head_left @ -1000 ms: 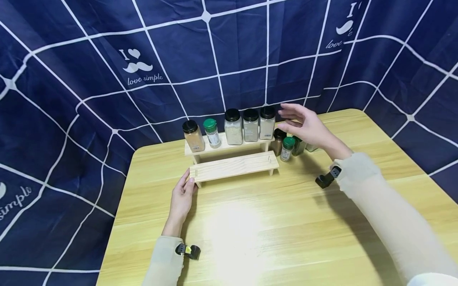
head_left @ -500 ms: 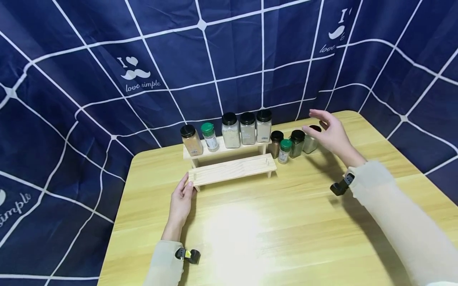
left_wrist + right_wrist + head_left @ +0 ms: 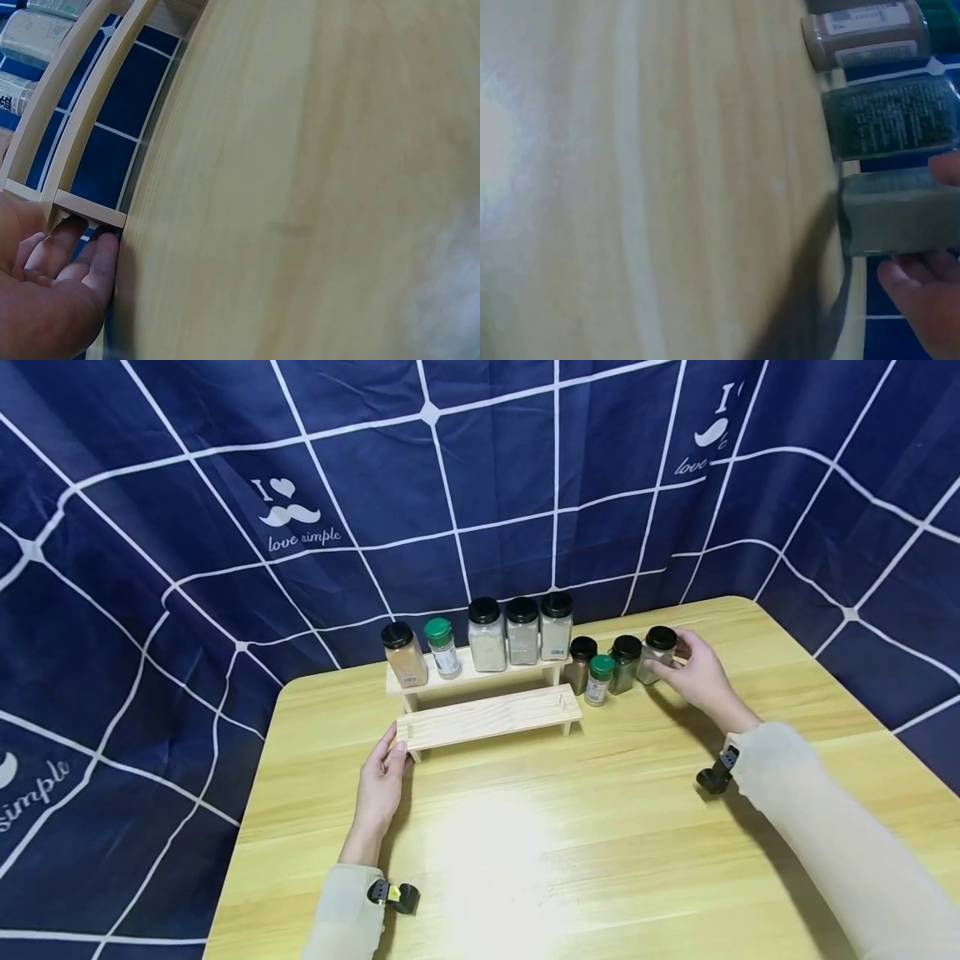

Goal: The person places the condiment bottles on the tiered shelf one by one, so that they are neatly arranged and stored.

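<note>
My left hand point(image 3: 378, 781) grips the left end of the lower tier of a two-tier wooden spice rack point(image 3: 487, 718). In the left wrist view its fingers point(image 3: 97, 270) curl at the rack's leg end. My right hand point(image 3: 705, 681) holds the rightmost black-lidded spice jar point(image 3: 657, 653), standing on the table right of the rack. The right wrist view shows thumb and fingers on opposite sides of this jar point(image 3: 900, 214). Beside it stand a dark green-filled jar point(image 3: 625, 667), a small green-lidded jar point(image 3: 597, 681) and a brown-filled jar point(image 3: 581, 664).
The rack's upper tier bears several jars, among them an orange-brown one point(image 3: 406, 656), a green-lidded one point(image 3: 443, 650) and a large clear one point(image 3: 487, 635). A blue curtain point(image 3: 495, 477) with white lines hangs behind the wooden table point(image 3: 480, 827).
My right hand has moved right from beside the upper tier, then down onto the rightmost jar, its fingers closing around it. My left hand has stayed at the rack's end.
</note>
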{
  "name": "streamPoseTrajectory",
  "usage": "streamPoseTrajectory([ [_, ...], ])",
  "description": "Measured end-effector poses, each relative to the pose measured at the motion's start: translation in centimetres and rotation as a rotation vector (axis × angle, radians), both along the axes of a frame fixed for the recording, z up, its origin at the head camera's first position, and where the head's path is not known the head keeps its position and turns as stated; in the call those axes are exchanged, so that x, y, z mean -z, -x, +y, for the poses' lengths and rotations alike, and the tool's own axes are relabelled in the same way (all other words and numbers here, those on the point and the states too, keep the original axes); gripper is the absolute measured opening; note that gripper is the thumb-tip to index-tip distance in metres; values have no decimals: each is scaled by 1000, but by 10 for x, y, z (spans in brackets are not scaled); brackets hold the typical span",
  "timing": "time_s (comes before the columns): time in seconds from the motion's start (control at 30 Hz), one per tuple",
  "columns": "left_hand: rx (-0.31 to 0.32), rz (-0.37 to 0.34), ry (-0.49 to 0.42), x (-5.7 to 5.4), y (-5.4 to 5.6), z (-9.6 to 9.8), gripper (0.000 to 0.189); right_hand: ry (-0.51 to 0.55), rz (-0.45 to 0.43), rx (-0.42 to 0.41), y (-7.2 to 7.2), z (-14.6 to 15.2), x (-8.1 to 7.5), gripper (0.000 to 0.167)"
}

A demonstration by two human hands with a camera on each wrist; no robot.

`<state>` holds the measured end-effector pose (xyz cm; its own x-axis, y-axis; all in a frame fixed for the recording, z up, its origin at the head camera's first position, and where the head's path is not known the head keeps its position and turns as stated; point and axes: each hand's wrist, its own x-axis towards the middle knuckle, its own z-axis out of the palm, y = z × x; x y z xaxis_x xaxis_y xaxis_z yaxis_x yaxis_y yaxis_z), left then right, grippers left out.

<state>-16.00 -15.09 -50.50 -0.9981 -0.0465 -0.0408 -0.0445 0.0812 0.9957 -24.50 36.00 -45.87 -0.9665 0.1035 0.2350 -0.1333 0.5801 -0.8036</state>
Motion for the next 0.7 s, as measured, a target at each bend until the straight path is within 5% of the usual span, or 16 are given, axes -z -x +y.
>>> streamPoseTrajectory([
  [0.33,11,11,-18,1,1,1,52,-27,-68,75,-5,-3,2,62],
  [0.53,13,14,-21,2,1,0,52,50,-23,74,-8,-1,-3,55],
  [0.7,9,18,-17,1,2,0,52,139,51,48,-9,1,-22,40],
])
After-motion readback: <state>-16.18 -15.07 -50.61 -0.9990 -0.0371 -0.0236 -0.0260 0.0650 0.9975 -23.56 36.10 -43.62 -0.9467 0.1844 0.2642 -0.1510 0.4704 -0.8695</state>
